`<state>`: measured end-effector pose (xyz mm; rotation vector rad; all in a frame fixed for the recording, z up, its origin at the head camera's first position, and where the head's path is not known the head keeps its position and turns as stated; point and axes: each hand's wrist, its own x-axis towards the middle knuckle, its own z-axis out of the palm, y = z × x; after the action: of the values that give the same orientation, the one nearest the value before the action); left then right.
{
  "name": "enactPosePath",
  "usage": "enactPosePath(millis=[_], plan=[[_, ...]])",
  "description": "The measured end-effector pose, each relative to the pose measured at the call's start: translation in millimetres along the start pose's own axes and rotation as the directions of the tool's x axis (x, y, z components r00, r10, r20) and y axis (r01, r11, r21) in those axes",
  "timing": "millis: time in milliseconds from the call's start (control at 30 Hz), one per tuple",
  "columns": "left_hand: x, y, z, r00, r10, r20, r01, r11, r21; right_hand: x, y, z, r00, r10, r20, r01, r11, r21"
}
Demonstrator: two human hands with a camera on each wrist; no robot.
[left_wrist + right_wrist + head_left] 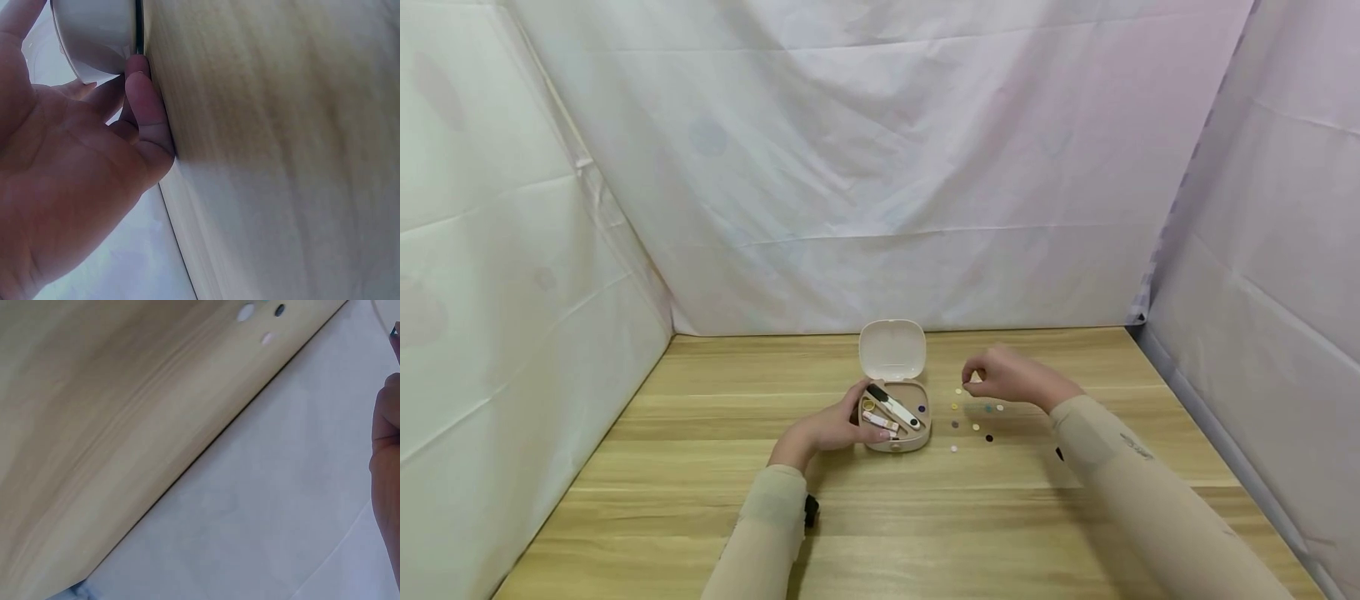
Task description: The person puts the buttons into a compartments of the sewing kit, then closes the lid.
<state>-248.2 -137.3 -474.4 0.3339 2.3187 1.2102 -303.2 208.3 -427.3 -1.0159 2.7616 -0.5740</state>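
A small beige box [898, 445] stands on the table with its lid [892, 350] raised. My left hand [835, 427] grips the box's left side, thumb over the front edge, fingers low along the wall. Inside lie a white tool with black ends [895, 407], a printed white packet [880, 422], a gold ring [868, 405] and a dark blue button [922, 409]. To the right of the box, my right hand [1009, 375] pinches a tiny dark button [394, 332] between thumb and fingertip, above the table.
Several loose buttons lie right of the box, among them a yellow one [954, 407], a black one [988, 438], a pink one [954, 449] and a teal one [988, 408]. White cloth [880, 167] hangs behind the wooden table [700, 467] and along both sides.
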Motion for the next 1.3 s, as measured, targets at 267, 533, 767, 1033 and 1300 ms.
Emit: enactPosePath(millis=[267,533,767,1033,1300], plan=[[2.0,-2.2,-0.1,1.0,-0.002,0.002,0.001,1.0,0.011,23,-27,-2,0.999,-0.039,0.023,0.039,0.999,0.019],[2.2,-3.5,-0.5,1.0,0.006,-0.006,-0.006,1.0,0.008,43,-45,6,0.994,-0.102,0.039,0.102,0.995,-0.002],[2.2,-3.6,-0.6,1.0,-0.008,-0.006,0.008,1.0,0.009,51,-47,18,0.99,-0.133,0.033,0.135,0.99,-0.038],[3.9,-3.2,-0.8,1.0,0.004,-0.003,-0.004,1.0,0.002,56,-42,33,0.992,-0.12,0.042,0.121,0.992,-0.022],[2.5,-2.7,0.0,1.0,0.022,0.004,-0.022,1.0,-0.011,57,-45,38,0.989,-0.13,0.067,0.131,0.991,-0.014]])
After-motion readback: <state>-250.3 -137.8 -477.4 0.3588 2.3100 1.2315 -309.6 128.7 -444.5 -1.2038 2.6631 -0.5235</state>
